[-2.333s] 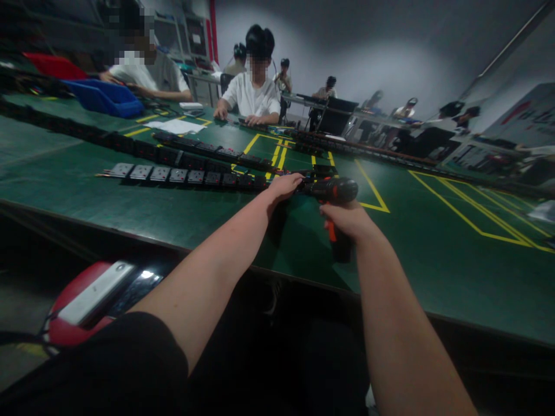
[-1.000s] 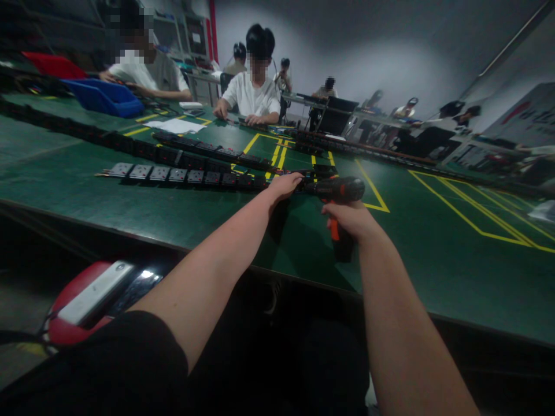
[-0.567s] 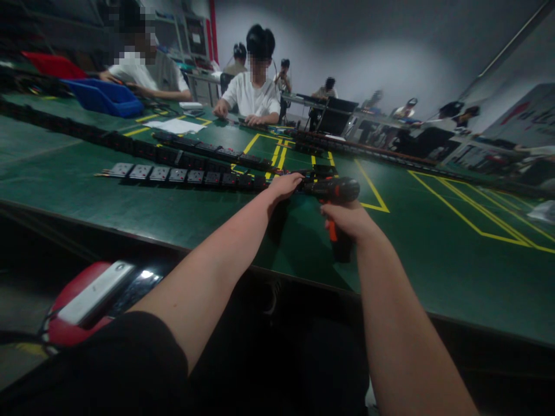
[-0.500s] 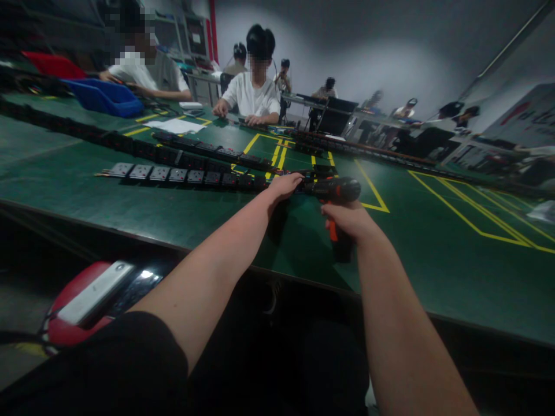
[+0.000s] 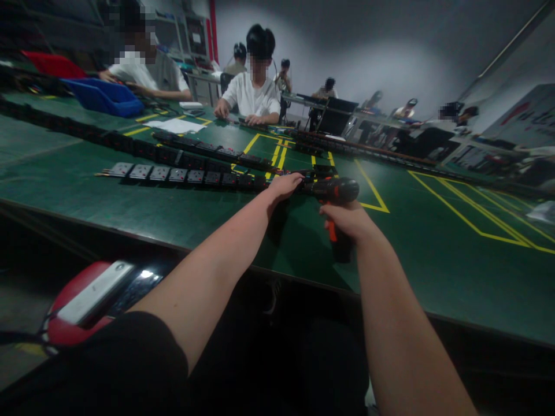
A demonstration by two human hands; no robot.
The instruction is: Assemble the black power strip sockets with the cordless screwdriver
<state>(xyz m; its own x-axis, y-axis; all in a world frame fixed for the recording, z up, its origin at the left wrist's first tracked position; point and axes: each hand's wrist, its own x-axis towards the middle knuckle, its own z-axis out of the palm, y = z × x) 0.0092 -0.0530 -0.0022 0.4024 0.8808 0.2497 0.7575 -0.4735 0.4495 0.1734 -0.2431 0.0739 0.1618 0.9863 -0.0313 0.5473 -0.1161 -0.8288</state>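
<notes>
My right hand (image 5: 347, 219) is wrapped round the grip of a black and orange cordless drill (image 5: 333, 189), held level with its front end pointing left. My left hand (image 5: 285, 184) is closed at the right end of a long black power strip (image 5: 197, 176), just ahead of the drill's front end. Several socket faces show along this strip, and loose wires stick out at its left end. The left fingertips and the spot where the drill meets the work are hidden or too dark to make out.
More dark strips (image 5: 143, 149) lie behind on the green table (image 5: 195, 219), which bears yellow tape lines. At the left stand a blue bin (image 5: 104, 98) and a red bin (image 5: 54, 65). Co-workers sit across the table. A red stool (image 5: 82, 300) stands below the front edge.
The drill and my right hand have shifted very slightly to the left. My left hand and the power strip look unchanged.
</notes>
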